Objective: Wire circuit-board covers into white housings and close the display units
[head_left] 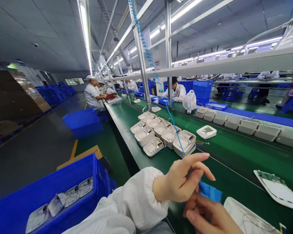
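My left hand (182,180), in a white cuffed sleeve, is raised over the green work surface with its index finger stretched out and thumb apart. Just below it, my right hand (207,211) has its fingers curled at a piece of blue strap (211,191), which sticks out between the two hands. A thin blue cord (173,122) runs down from the metal frame and passes out of sight behind my left hand. Part of the strap and the lower fingers of my left hand are hidden. Near my right hand lies a white housing with thin wires (249,216).
White housings with wires (169,135) stand grouped ahead on the green bench (122,120). A white panel with a circuit board (278,188) lies at right. Open grey-white housings (246,126) line the far side. A blue bin (63,175) stands left; co-workers (94,94) sit farther along.
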Motion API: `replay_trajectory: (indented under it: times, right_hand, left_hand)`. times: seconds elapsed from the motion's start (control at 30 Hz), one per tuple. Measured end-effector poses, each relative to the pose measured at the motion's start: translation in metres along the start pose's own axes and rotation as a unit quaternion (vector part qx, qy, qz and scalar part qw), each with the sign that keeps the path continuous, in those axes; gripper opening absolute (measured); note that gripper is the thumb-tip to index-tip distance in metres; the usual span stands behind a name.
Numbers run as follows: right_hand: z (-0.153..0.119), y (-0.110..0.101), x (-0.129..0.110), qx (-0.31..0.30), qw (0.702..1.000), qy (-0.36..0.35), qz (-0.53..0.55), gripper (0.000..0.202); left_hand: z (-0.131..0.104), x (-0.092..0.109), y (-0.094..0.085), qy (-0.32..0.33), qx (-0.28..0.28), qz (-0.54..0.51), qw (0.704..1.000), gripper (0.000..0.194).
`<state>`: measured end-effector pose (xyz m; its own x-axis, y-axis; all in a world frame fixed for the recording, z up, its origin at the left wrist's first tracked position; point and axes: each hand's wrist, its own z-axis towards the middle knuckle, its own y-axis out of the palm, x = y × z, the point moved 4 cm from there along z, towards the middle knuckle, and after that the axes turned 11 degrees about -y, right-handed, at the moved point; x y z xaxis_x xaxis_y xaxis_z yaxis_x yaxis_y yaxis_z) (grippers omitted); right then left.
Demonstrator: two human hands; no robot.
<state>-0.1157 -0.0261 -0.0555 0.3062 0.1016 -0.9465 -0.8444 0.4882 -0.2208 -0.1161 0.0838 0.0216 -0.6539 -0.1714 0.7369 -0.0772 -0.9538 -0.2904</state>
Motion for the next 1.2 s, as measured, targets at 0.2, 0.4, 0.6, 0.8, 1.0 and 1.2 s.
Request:
replay_trajectory:
  times: [0.2,0.4,0.6,0.8,1.0,1.2]
  right_hand:
    - [-0.026,-0.050,-0.027,0.288,0.937,-0.050,-0.191,0.035]
    - [-0.030,-0.074,-0.047,0.306,0.897,-0.088,-0.306,0.026]
    - [-0.025,-0.074,-0.029,0.138,0.976,0.053,-0.163,0.034]
    - [-0.030,-0.096,-0.023,0.302,0.946,0.012,-0.114,0.042]
    - [-0.023,-0.075,-0.021,0.284,0.958,-0.011,-0.048,0.037]
    - [-0.019,-0.059,-0.024,0.294,0.951,-0.087,-0.040,0.044]
  left_hand:
    - [0.007,-0.018,-0.003,-0.047,0.073,-0.104,0.991,0.041]
    - [0.015,-0.021,0.014,-0.086,-0.042,-0.105,0.990,0.039]
    - [0.009,-0.032,0.024,-0.109,-0.063,-0.071,0.990,0.048]
    - [-0.014,-0.054,0.028,-0.122,0.094,-0.184,0.971,0.015]
    - [-0.013,-0.067,0.058,-0.305,-0.046,-0.392,0.867,0.040]
    - [0.025,-0.049,0.053,-0.228,-0.123,-0.437,0.862,0.061]
